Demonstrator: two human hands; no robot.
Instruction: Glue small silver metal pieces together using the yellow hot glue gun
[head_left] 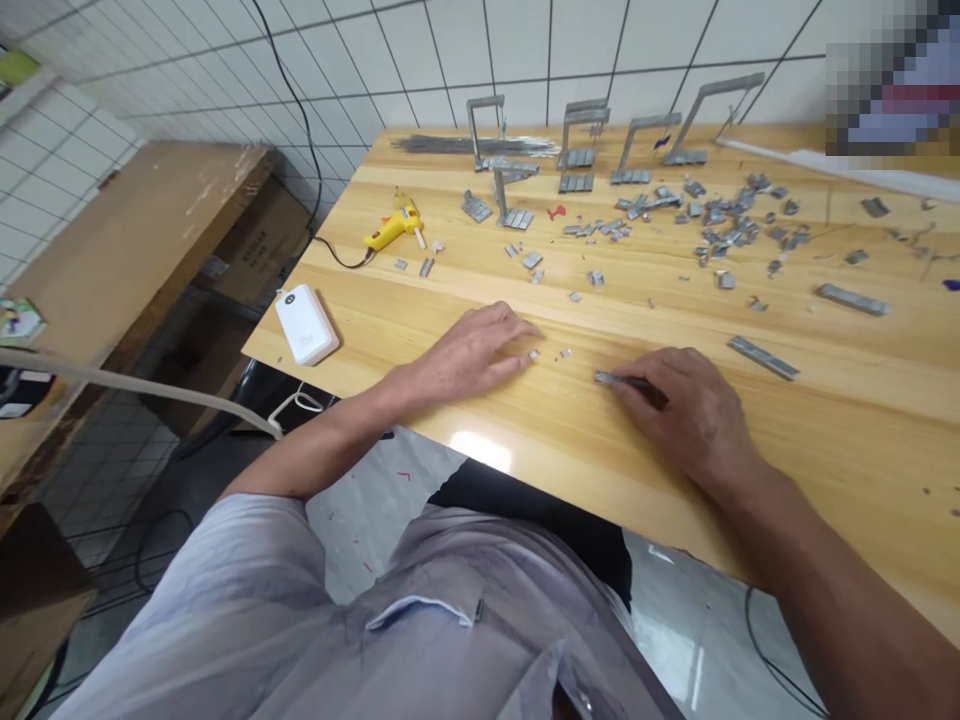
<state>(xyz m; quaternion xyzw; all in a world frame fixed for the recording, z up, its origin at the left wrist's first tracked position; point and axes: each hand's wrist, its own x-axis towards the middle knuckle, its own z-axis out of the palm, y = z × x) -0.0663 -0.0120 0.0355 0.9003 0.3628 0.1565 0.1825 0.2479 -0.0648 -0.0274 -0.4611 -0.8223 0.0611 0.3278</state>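
My left hand (480, 350) rests low over the wooden table (450, 290), thumb and fingers apart, the thumb tip beside a tiny grey-white scrap (533, 354). Two or so more tiny scraps (565, 352) lie just right of it. My right hand (686, 405) is closed around a thin dark tool (641, 386), whose metallic tip points left toward the scraps. A grey strip (763, 357) lies on the wood to the right of my right hand.
A white power bank (307, 324) and a yellow glue gun (394, 228) lie at left. Grey frame-shaped pieces (585, 115) stand near the wall beside thin rods (472, 146). Many small grey pieces (731, 235) are scattered at back right, near another strip (853, 299).
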